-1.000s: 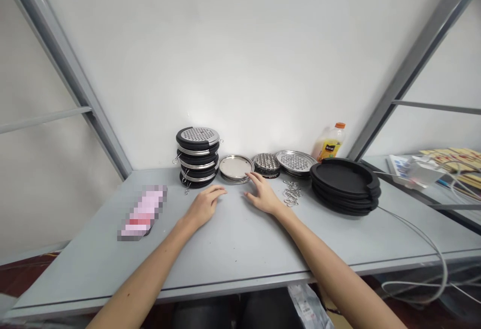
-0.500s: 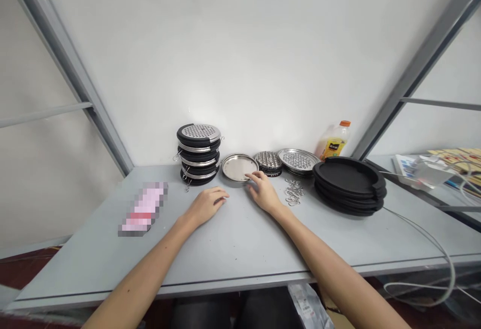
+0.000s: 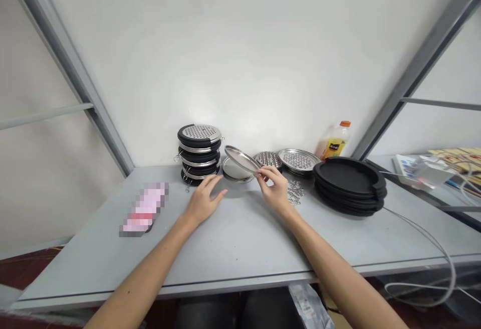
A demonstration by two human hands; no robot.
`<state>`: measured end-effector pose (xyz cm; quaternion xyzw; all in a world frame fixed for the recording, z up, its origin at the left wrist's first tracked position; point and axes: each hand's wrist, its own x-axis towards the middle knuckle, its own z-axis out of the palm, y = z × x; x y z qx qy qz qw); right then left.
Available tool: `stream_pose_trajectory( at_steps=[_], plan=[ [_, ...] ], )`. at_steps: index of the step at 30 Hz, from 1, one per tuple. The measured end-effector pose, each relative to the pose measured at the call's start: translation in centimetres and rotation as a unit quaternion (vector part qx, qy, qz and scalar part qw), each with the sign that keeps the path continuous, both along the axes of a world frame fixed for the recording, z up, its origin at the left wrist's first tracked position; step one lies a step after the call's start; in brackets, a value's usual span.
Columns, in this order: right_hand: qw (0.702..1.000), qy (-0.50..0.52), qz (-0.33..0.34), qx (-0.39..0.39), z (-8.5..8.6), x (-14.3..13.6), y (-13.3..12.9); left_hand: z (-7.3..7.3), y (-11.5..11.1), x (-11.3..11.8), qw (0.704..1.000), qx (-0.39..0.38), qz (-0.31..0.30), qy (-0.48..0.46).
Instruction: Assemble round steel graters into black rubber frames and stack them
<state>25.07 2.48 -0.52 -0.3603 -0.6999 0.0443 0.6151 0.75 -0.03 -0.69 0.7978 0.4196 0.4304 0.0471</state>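
Observation:
Pinched by its right edge, a shallow round metal tray (image 3: pixel 240 159) hangs tilted in my right hand (image 3: pixel 273 186). Under it lies a low stack of like round metal trays (image 3: pixel 235 172) on the table. My left hand (image 3: pixel 205 201) holds nothing, its fingers apart, in front of a tall stack of black-rimmed round graters (image 3: pixel 199 151) with wire hooks sticking out. Right of the tray stack are small round grater plates (image 3: pixel 269 159), and beyond them wider grater plates (image 3: pixel 298 161). Several wire hooks (image 3: pixel 295 192) lie in a heap, partly behind my right hand.
Black round bases (image 3: pixel 349 183) are stacked at the right, with an orange-capped bottle (image 3: pixel 336 141) behind. A blurred pink object (image 3: pixel 145 209) lies on the left of the grey table (image 3: pixel 210 259). A white cable (image 3: pixel 424 241) runs over the right front edge.
My right hand has picked the top metal tray off its stack, lifting and tilting it. My left hand has opened its fingers, staying near the same place.

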Motion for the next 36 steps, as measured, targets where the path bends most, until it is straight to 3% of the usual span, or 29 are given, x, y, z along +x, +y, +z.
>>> stream_pose_trajectory(
  at_steps=[5,11,19,23,27,31,36],
  plan=[
    [0.998,-0.03,-0.023,0.046,-0.2,-0.8,-0.6,0.1,0.1,-0.2,0.997,0.005,-0.007,-0.079],
    [0.997,-0.065,0.038,0.004,-0.7,-1.7,-1.1,0.7,-0.1,-0.4,0.992,0.108,0.065,-0.014],
    [0.991,-0.018,0.083,-0.108,-0.6,-1.1,-0.6,0.4,0.1,-0.5,0.988,0.153,-0.008,-0.031],
    [0.986,-0.019,0.054,-0.154,-1.1,-0.5,0.2,0.5,-0.2,-0.3,0.989,0.141,-0.039,-0.022],
    [0.977,-0.112,-0.011,-0.183,-2.1,-0.2,1.2,0.8,-0.7,-0.1,0.991,0.116,-0.063,0.001],
    [0.967,-0.154,0.013,-0.203,-2.6,-0.2,1.3,1.0,-1.4,0.3,0.99,0.082,-0.114,0.033],
    [0.961,-0.163,0.032,-0.224,-2.4,-0.2,1.3,1.1,-2.2,0.6,0.979,-0.015,-0.177,0.103]
  ],
)
